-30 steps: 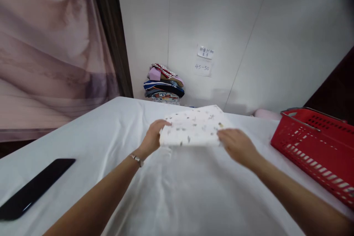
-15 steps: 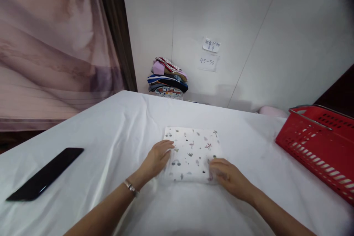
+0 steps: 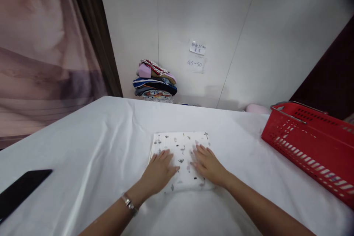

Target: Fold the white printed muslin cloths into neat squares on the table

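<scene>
A folded white cloth [image 3: 182,177] printed with small flamingos, plants and rainbows lies on the white-covered table in front of me. My left hand [image 3: 159,171] rests open on its left part, fingers spread. On the right part lies my right hand [image 3: 208,164], also open, its fingers stretched out across the print. Both hands are slightly blurred. A silvery bracelet [image 3: 129,203] circles my left wrist.
A red plastic basket [image 3: 309,143] with metal handles stands at the right. A black phone-like slab [image 3: 23,190] lies at the left. Behind the table's far edge rises a stack of folded fabrics [image 3: 155,81]. Paper notes [image 3: 197,55] hang on the wall; a pink curtain [image 3: 41,62] hangs left.
Both hands have moved from the cloth's side edges inward onto its top, fingers now spread flat. The camera view has turned slightly right, so everything appears farther left.
</scene>
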A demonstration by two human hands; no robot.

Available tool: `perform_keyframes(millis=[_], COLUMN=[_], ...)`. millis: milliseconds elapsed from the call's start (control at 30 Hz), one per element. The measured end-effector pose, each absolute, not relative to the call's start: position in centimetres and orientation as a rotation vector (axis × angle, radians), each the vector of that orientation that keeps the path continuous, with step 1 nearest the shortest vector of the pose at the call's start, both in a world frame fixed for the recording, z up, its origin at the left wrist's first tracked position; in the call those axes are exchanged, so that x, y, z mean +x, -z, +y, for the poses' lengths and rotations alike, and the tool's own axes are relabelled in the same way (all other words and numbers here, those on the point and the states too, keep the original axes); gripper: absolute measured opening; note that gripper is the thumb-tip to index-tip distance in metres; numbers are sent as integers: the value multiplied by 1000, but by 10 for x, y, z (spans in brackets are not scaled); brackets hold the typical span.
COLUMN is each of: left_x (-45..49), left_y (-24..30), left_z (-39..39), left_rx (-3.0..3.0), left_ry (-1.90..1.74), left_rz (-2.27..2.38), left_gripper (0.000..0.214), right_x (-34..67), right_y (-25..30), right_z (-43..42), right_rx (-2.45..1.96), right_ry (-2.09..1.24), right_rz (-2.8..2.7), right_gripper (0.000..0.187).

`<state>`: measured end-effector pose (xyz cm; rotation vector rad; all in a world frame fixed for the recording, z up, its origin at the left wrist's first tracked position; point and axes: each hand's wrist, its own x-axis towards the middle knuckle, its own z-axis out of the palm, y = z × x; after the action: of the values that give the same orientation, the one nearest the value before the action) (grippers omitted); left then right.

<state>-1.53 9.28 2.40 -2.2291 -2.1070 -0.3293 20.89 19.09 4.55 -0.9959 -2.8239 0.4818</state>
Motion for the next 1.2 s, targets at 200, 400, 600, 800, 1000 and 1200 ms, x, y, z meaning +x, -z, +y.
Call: perform_keyframes(millis=[200, 400, 600, 800, 1000, 1200], left_x=[-23, -34, -33, -32, -31, -31], left_y=[-28, 1, 1, 2, 2, -1], left_z=[150, 153, 153, 153, 151, 150], left_rx=[-1953, -1947, -1931, -1923, -1898, -1921], left_ry=[297, 302, 310, 301, 344, 354], left_rz=[-2269, -2299, -2280, -2256, -2213, -2184], left_gripper=[62, 65, 64, 64, 59, 55], right_x=[174, 174, 175, 156, 121, 120], right_y=[-45, -4, -11, -35, -30, -10], right_z=[238, 261, 262, 252, 245, 250], right_rx=[-1259, -1460, -1498, -1292, -1018, -1012], right_ry=[-236, -309, -361, -211, -287, -347], right_rz=[-2657, -2654, -2681, -2701, -2811, -2822], right_gripper=[65, 70, 69, 70, 67, 68])
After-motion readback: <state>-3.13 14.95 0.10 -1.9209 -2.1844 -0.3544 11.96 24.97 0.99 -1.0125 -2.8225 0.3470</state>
